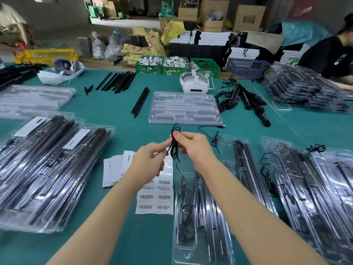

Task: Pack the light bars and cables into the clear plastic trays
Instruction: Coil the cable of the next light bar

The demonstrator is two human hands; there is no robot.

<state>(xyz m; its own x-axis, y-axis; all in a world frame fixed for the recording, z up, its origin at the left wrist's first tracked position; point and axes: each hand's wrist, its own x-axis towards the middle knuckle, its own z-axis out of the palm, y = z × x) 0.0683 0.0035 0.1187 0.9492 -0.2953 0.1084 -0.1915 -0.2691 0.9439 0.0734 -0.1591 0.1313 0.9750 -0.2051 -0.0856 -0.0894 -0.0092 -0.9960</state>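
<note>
Both the left hand (150, 159) and right hand (191, 144) pinched a coiled black cable (174, 144); coiling looked underway, next tucking it into the near-edge tray (193, 251).

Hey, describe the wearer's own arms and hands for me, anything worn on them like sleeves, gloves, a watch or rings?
Both forearms are bare right down to the bottom of the picture: no sleeves, no gloves. The left hand and the right hand show no watch, wristband or ring. Fingernails look short and unpainted.

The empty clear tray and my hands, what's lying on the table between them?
In the head view, only a black cable end lies on green cloth between the empty tray and the hands.
</note>
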